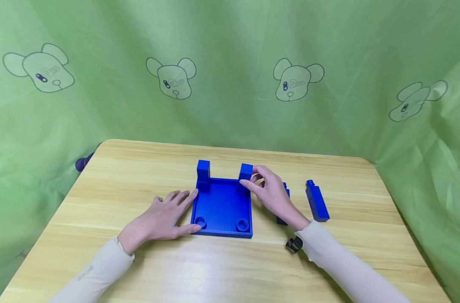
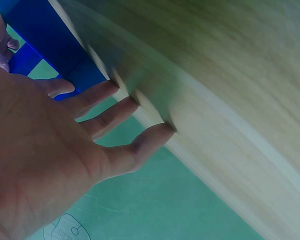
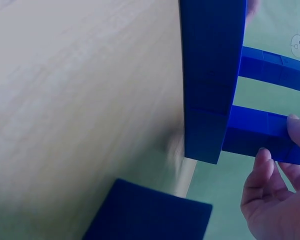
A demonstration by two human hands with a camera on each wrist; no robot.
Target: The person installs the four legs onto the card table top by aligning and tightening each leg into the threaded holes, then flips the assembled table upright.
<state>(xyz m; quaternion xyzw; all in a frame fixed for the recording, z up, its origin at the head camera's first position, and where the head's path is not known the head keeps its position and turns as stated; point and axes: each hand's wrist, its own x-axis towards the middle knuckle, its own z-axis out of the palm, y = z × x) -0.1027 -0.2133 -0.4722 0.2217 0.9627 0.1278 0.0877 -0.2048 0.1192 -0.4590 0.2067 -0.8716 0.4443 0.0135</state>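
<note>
A blue square panel (image 1: 222, 206) with a raised rim lies on the wooden table. Blue square posts stand upright in its two far corners, the left post (image 1: 203, 171) and the right post (image 1: 246, 170). Round sockets show in the near corners, the left one (image 1: 200, 222) and the right one (image 1: 243, 226). My left hand (image 1: 159, 219) rests against the panel's left side, fingers spread, thumb at the near left corner. With thumb and fingers, my right hand (image 1: 273, 193) pinches the right post, seen also in the right wrist view (image 3: 255, 132).
Right of the panel lies a loose blue post (image 1: 317, 203) with a round peg at its far end. Another loose post (image 1: 281, 220) is partly hidden under my right wrist. A green curtain (image 1: 233, 118) hangs behind the table (image 1: 169, 269).
</note>
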